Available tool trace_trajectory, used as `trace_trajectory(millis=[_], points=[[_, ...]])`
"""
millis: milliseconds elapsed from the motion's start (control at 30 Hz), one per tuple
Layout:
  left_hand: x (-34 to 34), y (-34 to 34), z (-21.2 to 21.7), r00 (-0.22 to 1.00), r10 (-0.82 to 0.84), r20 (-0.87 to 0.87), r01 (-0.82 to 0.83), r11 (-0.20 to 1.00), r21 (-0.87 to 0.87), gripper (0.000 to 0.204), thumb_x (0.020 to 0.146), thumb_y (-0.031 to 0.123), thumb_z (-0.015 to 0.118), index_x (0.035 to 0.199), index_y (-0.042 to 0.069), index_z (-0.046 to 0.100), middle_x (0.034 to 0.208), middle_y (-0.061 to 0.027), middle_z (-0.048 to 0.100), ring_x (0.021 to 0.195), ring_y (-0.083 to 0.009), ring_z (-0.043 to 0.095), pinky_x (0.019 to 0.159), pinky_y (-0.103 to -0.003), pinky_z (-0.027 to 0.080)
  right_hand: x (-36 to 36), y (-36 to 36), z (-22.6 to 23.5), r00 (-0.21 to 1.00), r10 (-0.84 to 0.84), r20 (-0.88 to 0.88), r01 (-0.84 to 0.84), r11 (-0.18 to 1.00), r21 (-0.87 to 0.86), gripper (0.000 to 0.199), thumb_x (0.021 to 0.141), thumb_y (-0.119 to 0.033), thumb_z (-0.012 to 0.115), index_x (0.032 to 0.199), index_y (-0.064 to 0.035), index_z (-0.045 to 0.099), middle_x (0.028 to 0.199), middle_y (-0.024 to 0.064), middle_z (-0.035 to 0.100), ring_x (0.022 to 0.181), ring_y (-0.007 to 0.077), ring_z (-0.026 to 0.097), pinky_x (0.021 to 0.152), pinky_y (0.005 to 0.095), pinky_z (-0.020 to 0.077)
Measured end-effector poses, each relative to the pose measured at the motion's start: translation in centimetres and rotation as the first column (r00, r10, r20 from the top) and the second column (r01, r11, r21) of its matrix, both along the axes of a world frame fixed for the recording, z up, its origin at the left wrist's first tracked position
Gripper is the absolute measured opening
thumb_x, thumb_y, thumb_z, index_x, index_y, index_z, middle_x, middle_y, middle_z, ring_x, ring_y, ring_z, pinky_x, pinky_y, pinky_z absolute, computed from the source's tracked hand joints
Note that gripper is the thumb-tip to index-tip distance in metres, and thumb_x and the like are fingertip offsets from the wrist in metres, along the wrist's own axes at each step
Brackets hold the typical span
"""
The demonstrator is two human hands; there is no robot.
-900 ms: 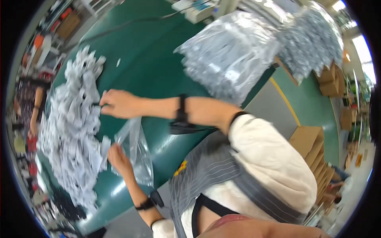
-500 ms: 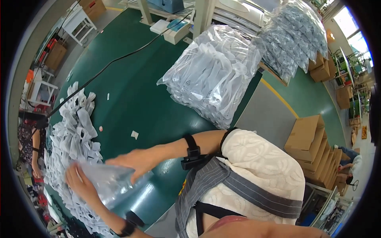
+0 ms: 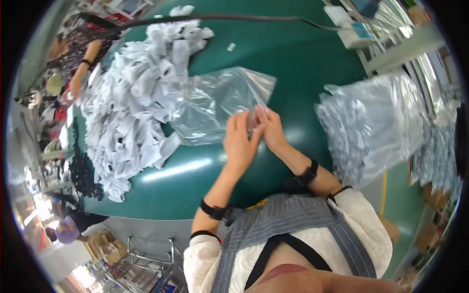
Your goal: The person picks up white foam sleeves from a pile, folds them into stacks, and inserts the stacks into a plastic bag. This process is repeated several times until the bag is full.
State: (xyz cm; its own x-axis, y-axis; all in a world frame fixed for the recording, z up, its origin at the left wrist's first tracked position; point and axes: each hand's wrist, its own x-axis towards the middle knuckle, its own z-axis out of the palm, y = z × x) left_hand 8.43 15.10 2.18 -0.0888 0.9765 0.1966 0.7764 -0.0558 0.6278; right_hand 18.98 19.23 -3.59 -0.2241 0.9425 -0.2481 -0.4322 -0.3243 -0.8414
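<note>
A large clear plastic bag lies spread on the green table in front of me, its left end against a pile of white cloth pieces. Both my hands meet at the bag's near right edge. My left hand has its fingers bent onto that edge, thumb toward the other hand. Close beside it, my right hand pinches the film between thumb and fingers. The bag looks flat, with nothing inside that I can see.
A full clear bag of pale cloth pieces stands at the right, with more bagged pieces beyond it. A dark cable crosses above the table's far side. Another person's arm reaches near the pile's far left.
My view has turned left toward the pile. The clear bag now lies spread on the table, and my hands, apart before, have come together at its near right edge.
</note>
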Motion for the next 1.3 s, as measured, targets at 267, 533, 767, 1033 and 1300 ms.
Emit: trace_trajectory(millis=[267, 533, 767, 1033, 1300], points=[[-0.5, -6.3, 2.5, 0.980, -0.054, 0.192, 0.081, 0.988, -0.132, 0.032, 0.090, 0.027, 0.064, 0.113, 0.006, 0.059, 0.100, -0.0125, 0.061, 0.085, -0.0304, 0.064, 0.070, -0.038, 0.051, 4.5, -5.7, 6.9, 0.884, -0.019, 0.467, -0.001, 0.999, 0.043, 0.013, 0.096, -0.010, 0.054, 0.099, -0.0008, 0.062, 0.087, 0.0032, 0.063, 0.081, 0.0085, 0.060, 0.063, 0.0249, 0.0522], [2.3, -4.2, 7.1, 0.923, -0.019, 0.384, 0.078, 0.987, -0.139, 0.027, 0.090, 0.026, 0.064, 0.105, 0.004, 0.062, 0.096, -0.0118, 0.061, 0.082, -0.0306, 0.064, 0.069, -0.037, 0.051, 4.7, -6.2, 7.6, 0.994, -0.023, 0.109, 0.016, 0.998, 0.064, 0.021, 0.100, -0.019, 0.051, 0.088, -0.0043, 0.060, 0.080, -0.0003, 0.059, 0.067, 0.0055, 0.054, 0.059, 0.0195, 0.0453], [0.2, -5.2, 5.3, 0.951, -0.056, 0.304, 0.055, 0.998, 0.012, 0.015, 0.089, 0.018, 0.063, 0.094, 0.004, 0.064, 0.089, -0.0119, 0.061, 0.079, -0.0324, 0.062, 0.067, -0.037, 0.049, 4.5, -7.6, 7.6, 0.991, 0.075, 0.114, -0.066, 0.994, -0.085, 0.031, 0.101, -0.025, 0.052, 0.075, -0.0083, 0.055, 0.071, -0.0029, 0.051, 0.059, 0.0049, 0.047, 0.050, 0.0216, 0.0380], [-6.2, -6.0, 1.8, 0.353, 0.440, 0.826, -0.338, 0.883, -0.325, 0.015, 0.097, 0.010, 0.050, 0.087, 0.000, 0.056, 0.083, -0.0078, 0.061, 0.074, -0.0134, 0.060, 0.065, -0.031, 0.049, 4.4, -7.2, 3.1, 0.958, -0.060, 0.279, 0.044, 0.997, 0.063, 0.024, 0.095, -0.016, 0.058, 0.074, -0.0053, 0.054, 0.065, -0.0006, 0.052, 0.056, 0.0085, 0.047, 0.053, 0.0234, 0.0388], [-9.5, -7.6, 3.9, 0.789, 0.121, 0.603, -0.153, 0.988, 0.003, 0.015, 0.096, 0.011, 0.051, 0.091, -0.001, 0.057, 0.088, -0.0092, 0.062, 0.077, -0.0176, 0.062, 0.069, -0.029, 0.050, -3.1, -9.0, 12.1, 0.661, -0.466, 0.588, -0.289, 0.565, 0.773, 0.027, 0.087, 0.006, 0.054, 0.112, -0.0013, 0.058, 0.096, 0.0117, 0.063, 0.089, 0.0249, 0.061, 0.084, 0.0318, 0.0479]])
